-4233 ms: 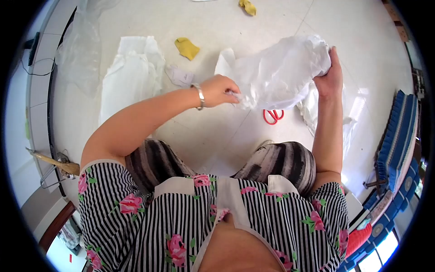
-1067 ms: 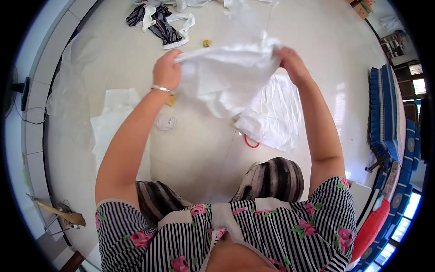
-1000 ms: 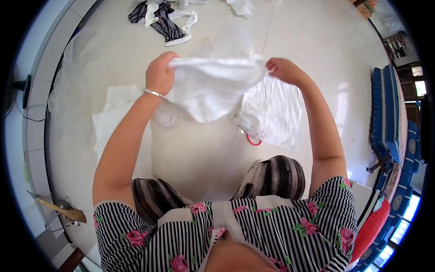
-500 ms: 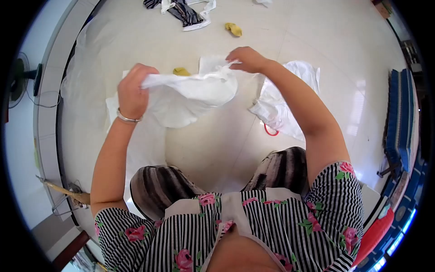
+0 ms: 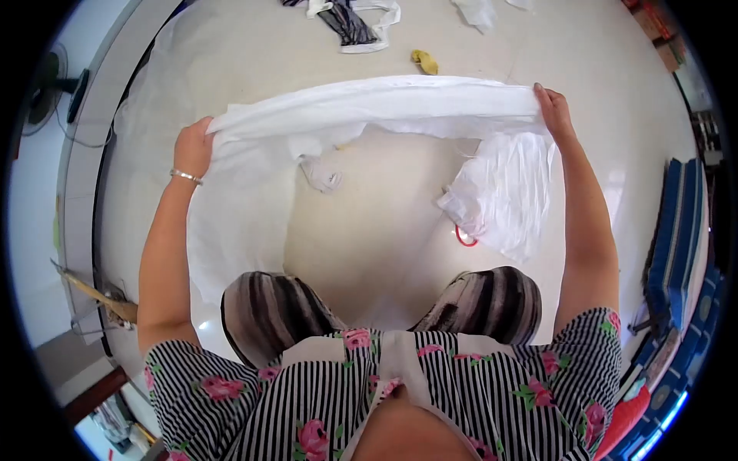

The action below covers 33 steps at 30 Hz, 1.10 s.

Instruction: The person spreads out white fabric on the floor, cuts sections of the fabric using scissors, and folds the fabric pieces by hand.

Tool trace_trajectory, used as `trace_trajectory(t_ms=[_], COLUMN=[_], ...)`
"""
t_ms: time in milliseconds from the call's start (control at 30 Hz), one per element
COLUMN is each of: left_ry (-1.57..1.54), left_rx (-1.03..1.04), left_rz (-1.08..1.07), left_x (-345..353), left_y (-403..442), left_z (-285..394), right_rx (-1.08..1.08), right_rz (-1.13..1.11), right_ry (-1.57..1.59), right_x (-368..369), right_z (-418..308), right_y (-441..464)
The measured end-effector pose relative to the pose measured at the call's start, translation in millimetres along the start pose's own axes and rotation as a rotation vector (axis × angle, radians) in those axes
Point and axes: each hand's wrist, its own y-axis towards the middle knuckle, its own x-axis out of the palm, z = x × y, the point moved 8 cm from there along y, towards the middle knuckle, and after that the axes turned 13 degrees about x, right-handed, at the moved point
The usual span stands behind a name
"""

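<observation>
A long white sheet [image 5: 377,104] is stretched between my two hands above the floor. My left hand [image 5: 194,147] grips its left end, fingers closed on the material. At the other end, my right hand [image 5: 555,111] pinches the sheet's corner. Below the right part of the sheet, a crumpled white bag [image 5: 507,192] lies on the floor and partly covers something with red loop handles [image 5: 466,237]. More white material [image 5: 238,230] lies near my left forearm. A small pale cloth piece [image 5: 319,175] rests beside it.
Farther off on the floor lie a yellow piece [image 5: 423,61], a dark striped garment with white edges [image 5: 354,27] and a white scrap [image 5: 478,12]. A fan [image 5: 58,86] stands at the left, a wooden-handled tool [image 5: 96,292] lower left, blue cushions [image 5: 676,230] at the right.
My hands have moved far apart, the right one outward to the right. The sheet, bunched and hanging before, is now drawn out wide between them. My right hand came off its edge briefly about a second ago.
</observation>
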Motion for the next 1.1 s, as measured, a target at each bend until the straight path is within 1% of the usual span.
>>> trace_trajectory(t_ms=[33,67,100,133,200,267,300,367,400,433,467,500,533,567,600,633,667,700,733,767,800,833,867,900,933,967,1000,1033,1067,1100], left_ry=[0.106,0.068,0.048,0.045,0.169,-0.041,-0.118,-0.285,-0.194,-0.104,0.050,0.216,0.241,0.114,0.199,0.288,0.286,0.458,0.421,0.383,0.495,0.523,0.411,0.356,0.295,0.164,0.154,0.104,0.043,-0.015], left_rx=[0.022,0.035,0.047,-0.024,-0.195,-0.462,-0.554,-0.702,-0.697,-0.693,-0.712,-0.741,-0.601,-0.711,-0.698,-0.688,-0.868,-0.809,-0.962,-1.108,-1.084,-1.036,-1.028,-1.009,-0.915,-0.985,-0.966,-1.004,-1.014,-0.969], left_rz=[0.051,0.135,0.234,0.291,0.317,0.322,0.479,0.803,0.859,0.910,0.975,1.050,1.086,1.320,1.365,1.407,1.288,1.085,0.967,0.842,0.701,0.597,0.482,0.367,0.325,0.246,0.156,0.009,-0.074,-0.059], left_x=[0,-5,-19,-33,-57,-100,-123,-157,-176,-194,-182,-193,-188,-179,-182,-185,-172,-159,-140,-120,-87,-68,-37,-14,9,34,54,72,91,105], left_y=[-7,-10,-11,-63,-85,-106,-135,-190,-216,-247,-268,-294,-374,-452,-463,-471,-486,-508,-520,-531,-567,-552,-562,-551,-544,-539,-528,-517,-513,-511], left_z=[-3,-11,-23,-44,-90,-129,-142,-169,-173,-170,-135,-121,-188,-211,-161,-108,-78,-60,-37,-14,-10,16,24,40,54,63,76,83,89,94], right_rx=[0.039,0.003,-0.050,-0.111,-0.057,-0.244,-0.353,-0.554,-0.644,-0.797,-0.925,-0.996,-1.062,-1.125,-1.225,-1.193,-0.888,-1.039,-1.148,-1.148,-1.149,-1.105,-1.063,-1.018,-0.965,-0.910,-0.849,-0.814,-0.774,-0.734], right_rz=[0.000,-0.031,-0.060,-0.184,-0.390,-0.593,-0.484,-0.299,-0.198,-0.086,0.040,0.011,-0.019,-0.046,-0.141,-0.252,-0.332,-0.247,-0.181,-0.191,-0.198,-0.203,-0.209,-0.215,-0.247,-0.279,-0.306,-0.330,-0.354,-0.376], right_ry=[-0.071,-0.039,0.005,0.033,-0.103,-0.119,-0.149,-0.087,-0.055,0.038,0.124,0.151,0.176,0.211,0.444,0.418,0.286,0.186,0.037,0.026,0.016,-0.050,-0.119,-0.185,-0.233,-0.282,-0.333,-0.416,-0.499,-0.583], right_x=[6,12,18,61,88,119,130,149,157,163,159,170,181,192,200,223,243,256,270,291,311,327,341,353,369,384,393,401,406,407], right_z=[8,1,-22,-54,-78,-131,-154,-236,-276,-309,-295,-315,-332,-345,-357,-353,-349,-346,-342,-332,-321,-311,-301,-288,-271,-251,-228,-205,-182,-161], right_y=[-10,-14,-17,-21,-21,-24,-9,-38,-60,-80,-97,-112,-127,-147,-174,-172,-177,-186,-194,-193,-192,-192,-192,-191,-184,-174,-165,-160,-155,-148])
